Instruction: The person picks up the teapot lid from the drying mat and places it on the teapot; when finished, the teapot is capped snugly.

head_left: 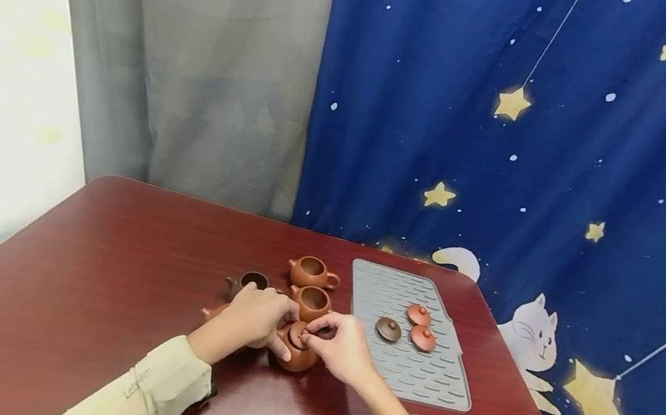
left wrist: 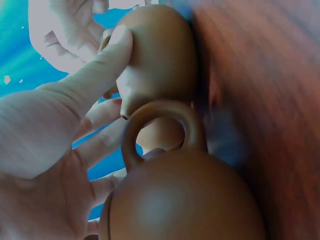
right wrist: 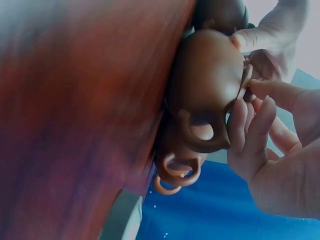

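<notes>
Beyond the dark red table (head_left: pixel 120 253) hang a gray curtain (head_left: pixel 217 71), on the left, and a blue curtain (head_left: pixel 414 118) printed with yellow stars and a white cat (head_left: pixel 530 332). Between my two hands, near the middle of the table, stands a brown teapot (head_left: pixel 294 359), its spout toward my left side and its handle toward my right. With my right hand (head_left: pixel 349 350) I pinch the knob of its lid (head_left: pixel 295 334) between thumb and finger; the lid is at the mouth, but whether it is fully seated I cannot tell. My left hand (head_left: pixel 254 315) rests its thumb against the pot's shoulder; I cannot tell whether its other fingers close round it.

Just beyond stand two open orange-brown teapots (head_left: pixel 310 272), one farther than the other. To their left is an open dark teapot (head_left: pixel 247 283), and partly hidden under my left hand is another reddish-brown teapot (left wrist: pixel 185 200). On the right lies a gray mat (head_left: pixel 376 284), bearing one dark lid (head_left: pixel 388 330) and two reddish lids (head_left: pixel 418 315).
</notes>
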Available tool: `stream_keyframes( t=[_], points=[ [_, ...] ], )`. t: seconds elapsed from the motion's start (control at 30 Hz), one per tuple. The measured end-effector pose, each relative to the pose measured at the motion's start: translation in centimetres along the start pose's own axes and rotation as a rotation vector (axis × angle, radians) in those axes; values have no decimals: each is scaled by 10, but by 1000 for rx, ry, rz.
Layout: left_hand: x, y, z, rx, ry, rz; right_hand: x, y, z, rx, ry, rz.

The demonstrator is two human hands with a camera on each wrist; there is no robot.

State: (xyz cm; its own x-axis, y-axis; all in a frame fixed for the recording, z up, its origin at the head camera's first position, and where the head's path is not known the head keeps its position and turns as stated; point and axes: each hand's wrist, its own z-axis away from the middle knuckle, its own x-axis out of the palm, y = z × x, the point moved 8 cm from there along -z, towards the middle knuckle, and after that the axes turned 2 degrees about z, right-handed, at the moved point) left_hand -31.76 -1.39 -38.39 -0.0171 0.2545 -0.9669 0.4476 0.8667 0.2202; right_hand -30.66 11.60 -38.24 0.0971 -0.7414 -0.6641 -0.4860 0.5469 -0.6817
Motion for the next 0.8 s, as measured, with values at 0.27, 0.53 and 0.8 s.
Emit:
stream_keyframes(
  t=[0.27,0.53,0.8],
  points=[
    [-1,2,-5,9,-14,-18,1,-1,-4,-37,12,52],
    [2,1,-4,16,-16,11,1,0,-2,-25,26,51],
    [-2,-2,-1,30,-12,-11,0,-1,-4,-28,26,54]
  ],
)
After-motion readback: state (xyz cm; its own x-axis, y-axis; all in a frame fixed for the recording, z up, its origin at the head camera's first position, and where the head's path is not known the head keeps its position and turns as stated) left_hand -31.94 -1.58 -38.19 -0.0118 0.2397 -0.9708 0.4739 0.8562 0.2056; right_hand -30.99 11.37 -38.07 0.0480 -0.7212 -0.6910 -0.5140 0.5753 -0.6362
